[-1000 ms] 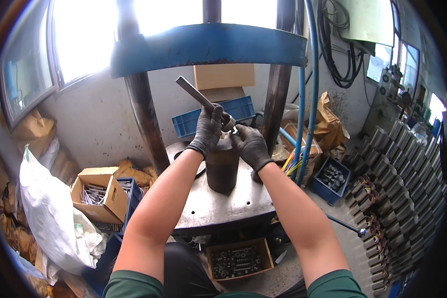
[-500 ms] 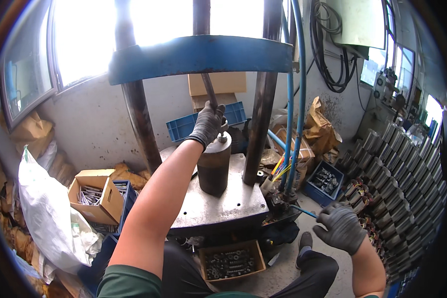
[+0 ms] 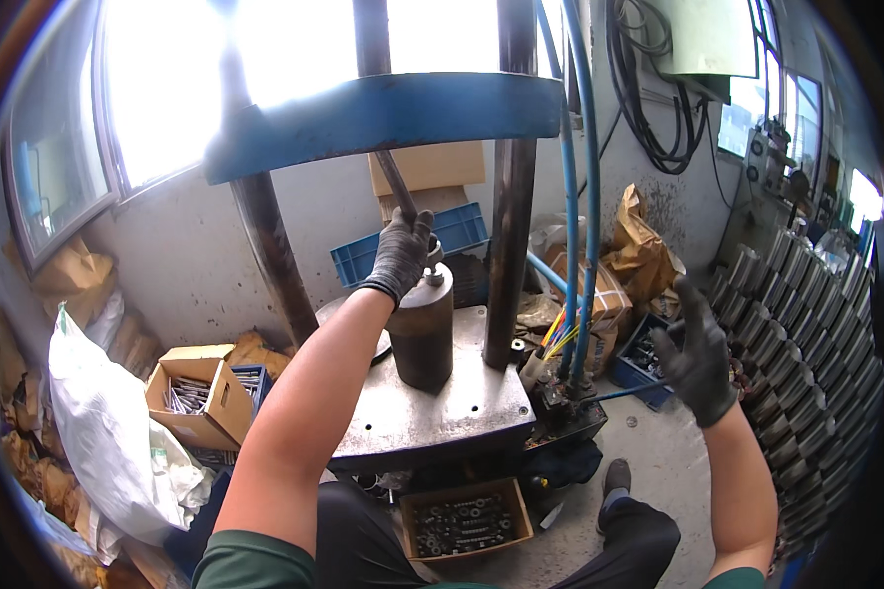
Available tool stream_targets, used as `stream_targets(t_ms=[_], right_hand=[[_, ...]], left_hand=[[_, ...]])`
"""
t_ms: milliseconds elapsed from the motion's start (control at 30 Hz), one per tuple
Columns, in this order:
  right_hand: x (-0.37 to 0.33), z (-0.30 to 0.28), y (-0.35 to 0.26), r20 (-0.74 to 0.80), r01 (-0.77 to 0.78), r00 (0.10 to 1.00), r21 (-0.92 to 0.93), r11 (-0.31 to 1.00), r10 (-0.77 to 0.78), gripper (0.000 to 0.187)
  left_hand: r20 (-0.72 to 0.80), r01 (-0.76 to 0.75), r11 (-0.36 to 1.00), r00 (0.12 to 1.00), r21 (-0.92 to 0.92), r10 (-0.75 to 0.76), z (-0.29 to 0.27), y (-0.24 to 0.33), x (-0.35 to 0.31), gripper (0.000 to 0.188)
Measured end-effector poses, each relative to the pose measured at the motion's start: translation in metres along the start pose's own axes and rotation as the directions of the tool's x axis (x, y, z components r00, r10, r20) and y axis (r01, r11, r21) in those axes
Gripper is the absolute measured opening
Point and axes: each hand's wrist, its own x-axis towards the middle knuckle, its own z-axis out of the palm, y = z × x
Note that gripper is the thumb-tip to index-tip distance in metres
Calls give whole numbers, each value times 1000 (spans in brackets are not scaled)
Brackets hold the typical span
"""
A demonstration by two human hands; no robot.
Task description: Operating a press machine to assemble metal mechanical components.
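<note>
My left hand (image 3: 403, 253), in a grey glove, is wrapped round a dark metal rod (image 3: 395, 183) that slants up toward the press's blue crossbeam (image 3: 393, 116). Just beside it, a bolt-like metal piece (image 3: 434, 275) sits on top of a dark steel cylinder (image 3: 424, 339). That cylinder stands upright on the press's metal bed plate (image 3: 481, 393). Over on the right, my gloved right hand (image 3: 699, 358) is raised with its fingers apart, holding nothing. A thin blue lever (image 3: 624, 392) juts out from the press's side, ending near that hand.
Steel cylinders (image 3: 796, 363) are stacked at the right. On the floor sit a wooden box of small metal parts (image 3: 524, 512) and a blue bin (image 3: 624, 371). A cardboard box of rods (image 3: 228, 410) and a white sack (image 3: 98, 422) lie left. Steel columns (image 3: 275, 260) flank the bed.
My right hand has come up off the blue lever's end, its fingers spreading. The lever's end sits higher. My left hand keeps its hold on the rod, which leans a little more left.
</note>
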Motion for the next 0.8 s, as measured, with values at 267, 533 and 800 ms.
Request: stream_targets(t_ms=[267,533,800], right_hand=[[48,32,38,-29,-238,971,-229,944,237,76],[21,0,3,106,-176,976,-122,977,189,15],[-59,-53,-40,457,-272,834,-149,951,310,20]], left_hand=[[54,-15,993,998,117,9,7,22,2,38],[130,-42,956,991,292,3,10,24,16,38],[79,-28,981,997,191,13,10,21,6,37]])
